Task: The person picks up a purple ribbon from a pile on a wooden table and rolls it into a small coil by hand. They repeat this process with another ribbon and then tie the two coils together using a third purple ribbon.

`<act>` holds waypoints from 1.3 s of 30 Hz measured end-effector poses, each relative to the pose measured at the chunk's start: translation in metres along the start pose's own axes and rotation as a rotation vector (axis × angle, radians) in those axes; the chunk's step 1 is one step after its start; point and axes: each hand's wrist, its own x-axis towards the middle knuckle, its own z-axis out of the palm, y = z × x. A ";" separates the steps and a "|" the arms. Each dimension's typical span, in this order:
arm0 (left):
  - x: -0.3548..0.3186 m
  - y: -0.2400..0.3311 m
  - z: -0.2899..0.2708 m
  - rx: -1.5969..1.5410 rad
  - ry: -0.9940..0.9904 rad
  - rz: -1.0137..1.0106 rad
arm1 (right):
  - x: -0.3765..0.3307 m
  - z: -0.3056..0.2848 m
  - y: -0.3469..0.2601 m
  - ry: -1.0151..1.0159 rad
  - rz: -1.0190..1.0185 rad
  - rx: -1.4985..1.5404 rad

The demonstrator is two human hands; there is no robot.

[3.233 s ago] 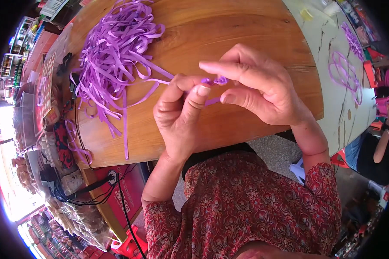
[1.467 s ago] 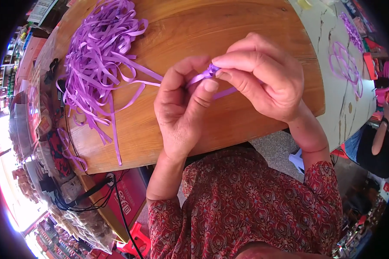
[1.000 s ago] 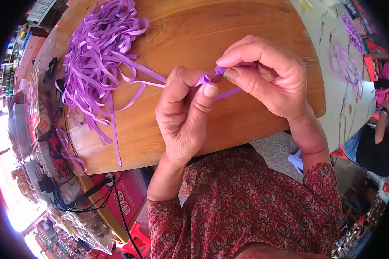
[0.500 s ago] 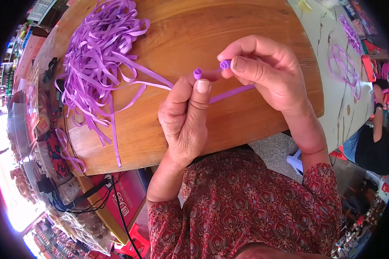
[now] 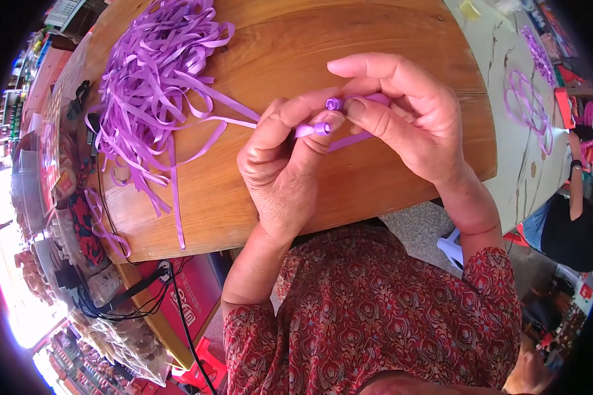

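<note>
My left hand is closed, its thumb and forefinger pinching a flat purple ribbon that ends in a small purple tubular piece. A second purple end piece sits just above, between the left fingertips and my right thumb. My right hand is curled around this other end, its forefinger lifted and stretched out; purple ribbon passes between its thumb and fingers. Its inner fingertips are partly hidden. To the left of the hands lies a large tangled heap of purple ribbons, with strands reaching toward my left hand.
The wooden tabletop carries the heap. On a white marbled surface at the right lie looped purple ribbons. Black cables hang at the left edge beside a red box. Another person's arm shows at far right.
The two end pieces have come closer together, with the right one now against the left fingertips. The left piece has tipped sideways. My right forefinger has lifted away from its thumb.
</note>
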 end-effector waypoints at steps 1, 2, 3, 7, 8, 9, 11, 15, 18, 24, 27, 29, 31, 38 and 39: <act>0.000 0.000 0.000 0.001 0.001 0.001 | 0.000 0.001 0.003 0.021 -0.044 -0.044; -0.001 0.001 0.000 -0.066 0.006 0.001 | 0.000 0.002 0.005 0.042 -0.088 -0.088; -0.001 0.001 0.000 -0.133 0.012 0.001 | 0.002 0.000 0.003 0.040 -0.090 -0.088; -0.003 0.002 0.003 -0.091 0.064 0.058 | 0.007 -0.006 -0.005 -0.014 -0.564 -0.640; -0.003 0.002 0.004 -0.122 0.067 0.055 | 0.007 -0.005 -0.006 -0.038 -0.601 -0.636; -0.003 0.001 0.005 -0.152 0.069 0.051 | 0.006 -0.004 -0.007 -0.038 -0.605 -0.638; -0.004 -0.002 0.003 -0.126 0.047 0.105 | 0.006 0.000 -0.007 -0.116 -0.589 -0.647; -0.002 -0.014 -0.006 -0.051 -0.064 0.242 | 0.006 0.004 -0.003 -0.127 -0.625 -0.583; -0.005 -0.008 -0.004 0.038 -0.069 0.195 | 0.005 0.000 -0.002 -0.104 -0.569 -0.477; -0.003 0.009 -0.005 -0.417 -0.162 -0.078 | -0.002 -0.001 -0.003 -0.027 -0.314 0.097; 0.002 0.007 -0.008 -0.616 -0.149 -0.149 | -0.004 -0.006 -0.007 -0.039 -0.306 0.114; 0.002 0.004 -0.010 -0.571 -0.147 -0.134 | -0.004 -0.008 -0.008 -0.084 -0.289 0.214; -0.001 0.009 -0.008 -0.562 -0.096 -0.161 | -0.005 -0.013 -0.010 -0.084 -0.274 0.322; -0.001 0.026 -0.018 -0.544 0.032 -0.164 | -0.001 -0.067 -0.029 -0.040 -0.283 0.744; -0.001 0.025 -0.023 -0.460 0.014 -0.121 | 0.001 -0.078 -0.029 -0.106 -0.297 0.888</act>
